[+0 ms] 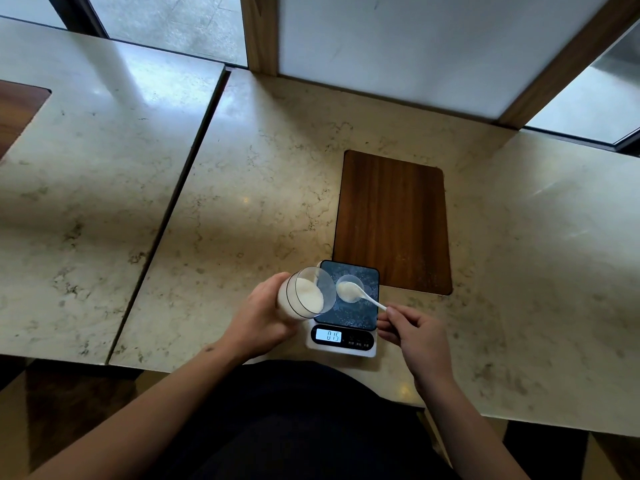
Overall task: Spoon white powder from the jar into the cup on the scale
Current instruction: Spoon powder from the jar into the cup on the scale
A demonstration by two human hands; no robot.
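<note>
Now my left hand grips the tilted clear jar of white powder while my right hand pinches the white plastic spoon, its loaded bowl over the small clear cup on the digital scale, so next I judge I tip it in gently.

Two bare hands are showing, the left hand and the right hand. One jar of white powder, one small cup, one white spoon and one scale are sitting in view. Two wooden insets are showing in the marble tables: one by the scale, one at the left edge.
</note>
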